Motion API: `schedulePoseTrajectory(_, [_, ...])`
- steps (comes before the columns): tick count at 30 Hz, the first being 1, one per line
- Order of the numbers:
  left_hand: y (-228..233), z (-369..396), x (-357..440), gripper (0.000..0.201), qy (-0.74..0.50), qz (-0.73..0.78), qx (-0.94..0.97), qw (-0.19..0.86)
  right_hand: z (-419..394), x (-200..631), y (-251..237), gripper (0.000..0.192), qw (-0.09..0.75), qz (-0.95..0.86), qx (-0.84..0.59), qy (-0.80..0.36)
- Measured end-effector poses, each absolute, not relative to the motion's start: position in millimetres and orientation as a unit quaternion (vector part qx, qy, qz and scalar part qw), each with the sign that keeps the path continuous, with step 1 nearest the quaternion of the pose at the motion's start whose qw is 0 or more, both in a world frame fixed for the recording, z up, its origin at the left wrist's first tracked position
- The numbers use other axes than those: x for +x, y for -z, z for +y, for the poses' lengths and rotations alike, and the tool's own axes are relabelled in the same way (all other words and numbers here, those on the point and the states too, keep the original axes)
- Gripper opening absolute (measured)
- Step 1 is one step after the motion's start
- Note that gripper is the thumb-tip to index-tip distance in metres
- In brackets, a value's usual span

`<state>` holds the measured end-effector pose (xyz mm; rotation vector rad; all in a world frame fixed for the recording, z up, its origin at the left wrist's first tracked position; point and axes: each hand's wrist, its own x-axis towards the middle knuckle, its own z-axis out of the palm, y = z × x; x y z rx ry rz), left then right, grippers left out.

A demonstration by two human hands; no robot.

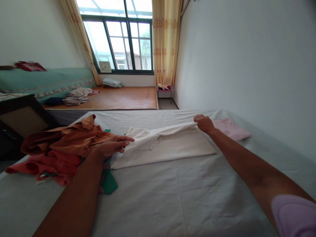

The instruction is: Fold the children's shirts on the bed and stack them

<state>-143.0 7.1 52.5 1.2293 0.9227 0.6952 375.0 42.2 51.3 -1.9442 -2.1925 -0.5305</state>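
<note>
A cream-white shirt (182,144) lies partly folded on the grey-sheeted bed (158,197), with a sleeve-like flap showing near its left part. My right hand (203,123) is closed on its far right corner and holds that edge slightly raised. At the left end, my left hand (112,145) has thumb and forefinger close together on the cloth, the forefinger stretched along it. Beside my left forearm is a heap with a brown-orange garment (64,136), a red garment (56,164) and a green piece of cloth (109,182). A pink folded garment (230,129) lies just beyond my right wrist.
A white wall (242,65) runs along the right. Past the bed is a mat-covered platform (128,97) with several folded clothes (76,98). A dark cabinet (22,121) stands at the left, and a small pink stool (164,89) near the curtain (165,42).
</note>
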Motion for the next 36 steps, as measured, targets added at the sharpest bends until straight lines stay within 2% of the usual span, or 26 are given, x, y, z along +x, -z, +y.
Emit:
schedulePoseTrajectory(2, [-54, 8, -142, 0.034, -0.300, 0.399, 0.550, 0.670, 29, 390, -39, 0.017, 0.090, -0.744, -0.647, 0.140])
schedulePoseTrajectory(6, [-61, 8, -130, 0.028, -0.424, 0.368, 0.490, 0.667, 11, 412, -33, 0.011, 0.144, -0.711, -0.682, 0.093])
schedulePoseTrajectory(8, [-65, 4, -126, 0.024, -0.441, 0.354, 0.492, 0.662, 6, 415, -36, 0.014, 0.149, -0.685, -0.707, 0.094])
schedulePoseTrajectory(13, [-75, -12, -138, 0.031, -0.136, 0.396, 0.615, 0.668, 2, 402, -45, 0.031, 0.016, -0.699, -0.713, 0.061])
schedulePoseTrajectory(15, [-75, -8, -148, 0.037, -0.194, 0.403, 0.625, 0.639, 4, 389, -44, 0.035, 0.038, -0.710, -0.698, 0.089])
schedulePoseTrajectory(18, [-65, 11, -155, 0.044, -0.452, 0.440, 0.574, 0.522, 10, 361, -34, 0.032, 0.079, -0.733, -0.671, 0.080])
schedulePoseTrajectory(20, [-51, 28, -154, 0.045, -0.525, 0.491, 0.566, 0.402, 12, 342, -21, 0.029, 0.085, -0.747, -0.657, 0.054])
schedulePoseTrajectory(23, [-29, 49, -145, 0.042, -0.470, 0.521, 0.678, 0.218, 11, 321, -1, 0.031, 0.107, -0.736, -0.666, 0.064])
schedulePoseTrajectory(26, [-17, 61, -137, 0.043, -0.375, 0.493, 0.778, 0.107, 9, 315, 10, 0.033, 0.126, -0.717, -0.681, 0.078])
schedulePoseTrajectory(29, [-13, 66, -135, 0.039, -0.309, 0.505, 0.804, 0.057, 7, 318, 12, 0.034, 0.134, -0.719, -0.678, 0.072])
schedulePoseTrajectory(36, [-7, 69, -150, 0.030, -0.312, 0.627, 0.714, 0.007, 6, 322, 12, 0.035, 0.129, -0.707, -0.691, 0.074])
